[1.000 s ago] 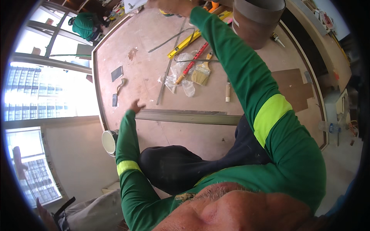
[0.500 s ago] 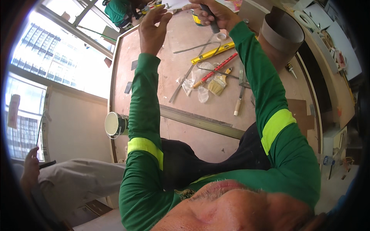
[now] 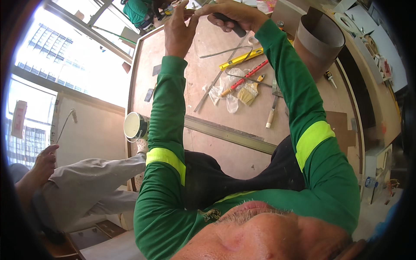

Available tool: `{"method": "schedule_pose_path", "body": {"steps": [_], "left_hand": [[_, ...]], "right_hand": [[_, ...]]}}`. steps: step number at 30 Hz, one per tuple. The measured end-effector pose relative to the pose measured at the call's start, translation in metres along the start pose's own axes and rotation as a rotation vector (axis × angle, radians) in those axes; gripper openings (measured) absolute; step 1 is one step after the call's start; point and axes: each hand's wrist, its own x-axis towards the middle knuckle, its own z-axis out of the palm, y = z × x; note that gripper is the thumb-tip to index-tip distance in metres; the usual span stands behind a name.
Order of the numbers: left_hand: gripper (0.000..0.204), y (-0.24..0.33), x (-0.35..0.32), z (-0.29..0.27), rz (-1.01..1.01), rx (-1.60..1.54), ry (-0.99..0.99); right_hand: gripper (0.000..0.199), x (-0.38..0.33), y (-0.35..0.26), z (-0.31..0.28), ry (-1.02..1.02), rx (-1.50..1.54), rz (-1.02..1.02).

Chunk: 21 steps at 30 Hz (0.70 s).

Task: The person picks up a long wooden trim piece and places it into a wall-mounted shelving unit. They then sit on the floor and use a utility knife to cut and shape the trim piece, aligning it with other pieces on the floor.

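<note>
My right hand (image 3: 242,15), high in the view, is wrapped round the dark handle (image 3: 229,24) of a tool. Its index finger stretches left toward my other hand; the tool's working end cannot be made out. Close beside it, my left hand (image 3: 178,37) is raised with fingers stretched up and thumb apart, its thumb by the right fingertip. Beneath them on the board lie a yellow spirit level (image 3: 240,59), a red stick-like tool (image 3: 249,77), a paintbrush (image 3: 249,93), clear plastic (image 3: 232,102) and a wooden-handled tool (image 3: 271,117).
A white-rimmed bucket (image 3: 134,125) stands by my left forearm. A long metal profile (image 3: 229,133) crosses the board before my knees. A rolled brown sheet (image 3: 318,43) stands at right. At left, another person's hand (image 3: 45,162) holds a thin roller. Someone in green (image 3: 138,12) crouches at the far left.
My hands have come together, the right moving left to the left hand's thumb. The neighbour's hand and roller have risen, and that person's leg has shifted.
</note>
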Motion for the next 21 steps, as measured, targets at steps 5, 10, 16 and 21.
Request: {"method": "schedule_pose_path", "body": {"steps": [5, 10, 16, 21], "left_hand": [[0.038, -0.009, -0.004, -0.001, -0.013, -0.003, -0.076], [0.04, -0.008, -0.006, -0.003, -0.045, 0.016, -0.092], [0.039, -0.018, -0.008, 0.013, -0.05, -0.018, -0.04], [0.035, -0.032, -0.017, 0.025, -0.027, 0.027, 0.026]], "right_hand": [[0.045, -0.001, 0.008, -0.001, -0.005, -0.105, 0.057], [0.043, -0.002, 0.007, 0.005, 0.021, -0.049, 0.055], [0.032, 0.003, 0.016, 0.007, 0.022, 0.107, 0.044], [0.041, 0.019, 0.031, 0.012, 0.025, 0.362, 0.028]]}}
